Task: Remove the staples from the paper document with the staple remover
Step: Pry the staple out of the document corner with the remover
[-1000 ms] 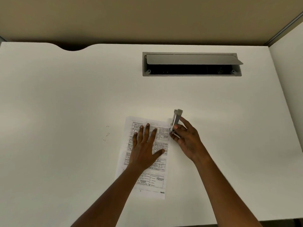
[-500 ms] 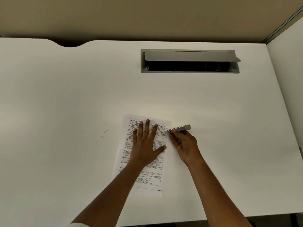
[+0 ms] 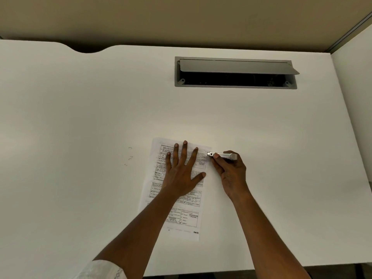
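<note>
A white patterned sleeve (image 3: 104,270) is seen at the near edge, on the left arm; both forearms are stretched forward over the white desk (image 3: 80,127). The printed paper document (image 3: 187,235) is laid flat on the desk, lengthwise away from the person, near the middle of the view. The left hand (image 3: 181,176) is pressed flat on the document's upper half, with the fingers straight and spread and the thumb pointed to the right; nothing is gripped by it. The right hand (image 3: 231,176) is held just beside the document's right edge; the silver staple remover (image 3: 222,156) is pinched between its thumb and curled fingers, and the tool's tip is set at the page's top right corner. A few loose staples (image 3: 130,157) are scattered on the desk, left of the page and apart from it. Farther back, a grey cable port (image 3: 235,85) is set into the desk, with its flap raised; a beige partition (image 3: 181,17) is seen beyond.
</note>
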Demonstrator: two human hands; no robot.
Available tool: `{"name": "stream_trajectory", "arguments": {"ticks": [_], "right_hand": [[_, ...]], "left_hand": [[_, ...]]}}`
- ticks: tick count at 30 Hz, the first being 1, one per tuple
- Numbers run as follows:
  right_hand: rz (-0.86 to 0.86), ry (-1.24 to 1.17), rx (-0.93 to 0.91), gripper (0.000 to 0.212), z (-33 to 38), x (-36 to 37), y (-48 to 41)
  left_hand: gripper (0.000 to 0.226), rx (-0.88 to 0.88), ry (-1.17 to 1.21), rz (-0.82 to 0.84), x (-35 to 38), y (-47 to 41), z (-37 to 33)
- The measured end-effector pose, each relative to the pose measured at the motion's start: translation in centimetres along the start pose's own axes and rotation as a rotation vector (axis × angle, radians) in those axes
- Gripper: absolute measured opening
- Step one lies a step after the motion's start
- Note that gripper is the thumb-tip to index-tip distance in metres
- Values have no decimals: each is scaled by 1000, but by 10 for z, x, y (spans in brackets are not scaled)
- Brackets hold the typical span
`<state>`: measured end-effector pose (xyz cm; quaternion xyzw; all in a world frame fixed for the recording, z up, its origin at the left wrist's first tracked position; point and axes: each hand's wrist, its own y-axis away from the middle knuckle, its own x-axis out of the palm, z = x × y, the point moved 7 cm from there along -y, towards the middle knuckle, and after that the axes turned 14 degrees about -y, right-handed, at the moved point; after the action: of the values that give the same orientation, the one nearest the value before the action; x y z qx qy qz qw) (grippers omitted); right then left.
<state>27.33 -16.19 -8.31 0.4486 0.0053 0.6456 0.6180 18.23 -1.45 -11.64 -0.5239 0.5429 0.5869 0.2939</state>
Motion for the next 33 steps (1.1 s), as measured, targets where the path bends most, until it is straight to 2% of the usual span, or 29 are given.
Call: {"name": "stream_trajectory", "arguments": {"ticks": [8,10,13,15,20,26,31,33], "right_hand": [[20,4,1,16,4,-1,-3],[-8,171,-95,20,12,-3,-5],[-71,574,-294,26,22,-4,-4],[-67,706,-380,25,24,-1,-2],[-53,882,-470,24,28,1,5],[44,1105,-594,24,33,6,13],[101,1306,-691,39,26,9,19],[125,1355,-721,37,21,9,22]], "left_hand": [[92,8,-14,45,2,-3,0],[92,4,-21,48,2,-3,-1],[93,0,-15,55,2,-3,-1],[93,2,-23,60,3,-3,-2],[93,7,-37,70,3,-3,-2],[93,2,-41,76,2,-4,-2],[93,-2,-45,67,2,-3,-2],[93,-2,-44,63,1,-3,-2]]}}
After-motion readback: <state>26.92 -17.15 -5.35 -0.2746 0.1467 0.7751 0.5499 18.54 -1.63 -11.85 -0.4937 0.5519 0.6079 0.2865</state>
